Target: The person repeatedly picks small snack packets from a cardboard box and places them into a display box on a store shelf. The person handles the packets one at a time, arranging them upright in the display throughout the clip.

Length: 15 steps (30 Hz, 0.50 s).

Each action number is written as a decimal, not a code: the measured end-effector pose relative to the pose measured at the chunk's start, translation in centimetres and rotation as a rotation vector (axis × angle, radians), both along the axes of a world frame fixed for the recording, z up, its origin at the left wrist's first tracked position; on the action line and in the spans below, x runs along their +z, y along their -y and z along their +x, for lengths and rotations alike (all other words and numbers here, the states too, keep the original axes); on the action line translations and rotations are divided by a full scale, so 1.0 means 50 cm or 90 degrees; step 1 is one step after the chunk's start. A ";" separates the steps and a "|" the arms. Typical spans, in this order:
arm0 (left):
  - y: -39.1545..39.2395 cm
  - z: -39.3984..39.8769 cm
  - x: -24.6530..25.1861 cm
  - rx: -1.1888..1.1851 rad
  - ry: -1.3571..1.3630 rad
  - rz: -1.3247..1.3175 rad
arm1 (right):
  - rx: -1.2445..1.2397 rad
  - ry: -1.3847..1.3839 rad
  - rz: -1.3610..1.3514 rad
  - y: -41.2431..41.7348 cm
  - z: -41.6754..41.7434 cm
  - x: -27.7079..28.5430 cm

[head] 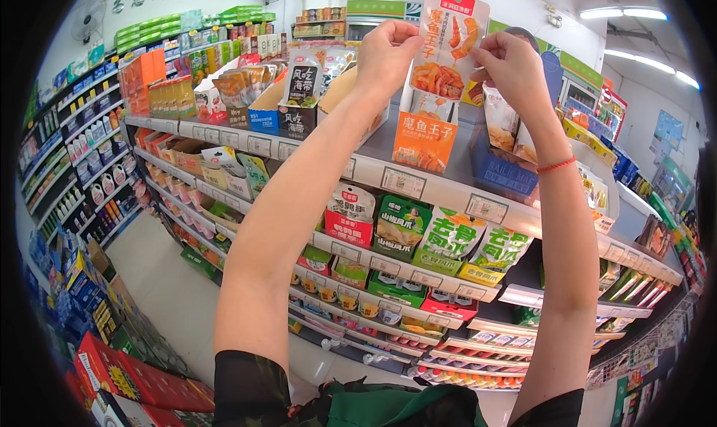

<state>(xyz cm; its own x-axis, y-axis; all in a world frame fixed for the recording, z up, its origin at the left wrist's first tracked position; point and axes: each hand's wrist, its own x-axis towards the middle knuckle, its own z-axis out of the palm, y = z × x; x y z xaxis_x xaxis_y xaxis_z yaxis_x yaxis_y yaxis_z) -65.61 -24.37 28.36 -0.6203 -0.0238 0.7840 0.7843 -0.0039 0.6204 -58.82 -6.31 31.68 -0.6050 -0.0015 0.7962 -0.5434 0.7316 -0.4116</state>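
Note:
Between both hands a snack packet [450, 46], pale with a red top and pictures of orange food, is held upright. My left hand [389, 52] pinches its left edge between thumb and fingers. At its right edge are the thumb and fingers of my right hand [507, 66], whose wrist wears a red cord. Directly below the packet stands an orange display box [424, 141] on the top shelf, with similar packets inside. Right of it is a blue display box [504, 169] with pale packets, partly behind my right forearm.
A shelf edge with price tags [403, 182] runs under my forearms. Lower shelves hold green chicken-feet packets [400, 225] and other snacks. Left along the top stand a black seaweed packet [303, 80] and open cartons. Red beer cartons [126, 376] are stacked at lower left beside the tiled aisle.

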 end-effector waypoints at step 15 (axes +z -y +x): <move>-0.001 -0.075 -0.030 0.008 0.041 -0.047 | -0.089 0.027 0.091 -0.019 -0.077 -0.007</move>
<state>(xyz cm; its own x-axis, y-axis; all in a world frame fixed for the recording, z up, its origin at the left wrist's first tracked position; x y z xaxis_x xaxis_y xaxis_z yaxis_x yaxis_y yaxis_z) -69.34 -24.33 26.88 -0.6694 0.0245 0.7425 0.7425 0.0540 0.6677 -62.65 -5.35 31.32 -0.6403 -0.0263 0.7676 -0.4172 0.8510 -0.3188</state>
